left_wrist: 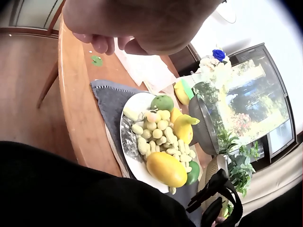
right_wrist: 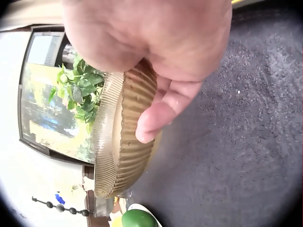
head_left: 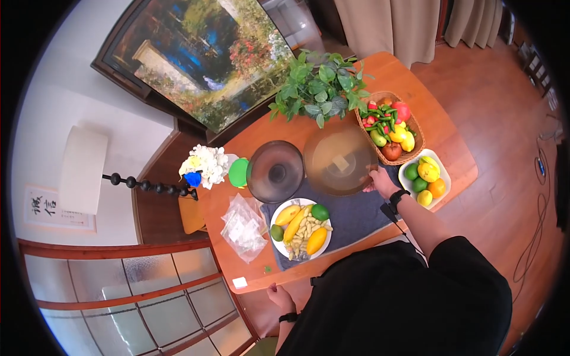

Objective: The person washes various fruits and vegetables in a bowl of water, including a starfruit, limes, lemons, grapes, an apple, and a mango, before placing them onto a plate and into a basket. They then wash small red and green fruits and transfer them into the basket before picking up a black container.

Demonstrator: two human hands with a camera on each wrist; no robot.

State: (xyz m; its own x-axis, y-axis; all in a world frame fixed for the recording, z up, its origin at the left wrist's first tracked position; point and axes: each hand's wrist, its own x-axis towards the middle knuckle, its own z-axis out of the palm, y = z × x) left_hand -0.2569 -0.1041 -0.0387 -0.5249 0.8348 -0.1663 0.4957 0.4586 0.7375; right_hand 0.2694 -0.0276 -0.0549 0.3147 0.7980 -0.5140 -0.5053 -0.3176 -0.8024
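Note:
A ribbed, translucent amber bowl (head_left: 332, 178) sits at the middle of the table. My right hand (head_left: 381, 181) grips its side, the fingers curled against the ribbed wall (right_wrist: 135, 151) in the right wrist view. A pale square patch shows on the bowl's bottom. Left of it stands a dark, wide-rimmed bowl (head_left: 273, 157). My left hand (head_left: 281, 298) hangs near the table's front edge, fingers loosely curled and holding nothing. Nearest to it is a white plate (left_wrist: 150, 179) with mangoes (left_wrist: 166, 169), grapes (left_wrist: 158, 127), peanuts and green fruit, on a dark grey cloth (head_left: 356, 228).
At the right stand a wicker basket (head_left: 420, 127) of vegetables and a white square dish (head_left: 446, 175) of fruit. A leafy plant (head_left: 320, 89) stands behind. To the left are plastic bags (head_left: 243, 231), a green round thing (head_left: 238, 172) and white flowers (head_left: 211, 163).

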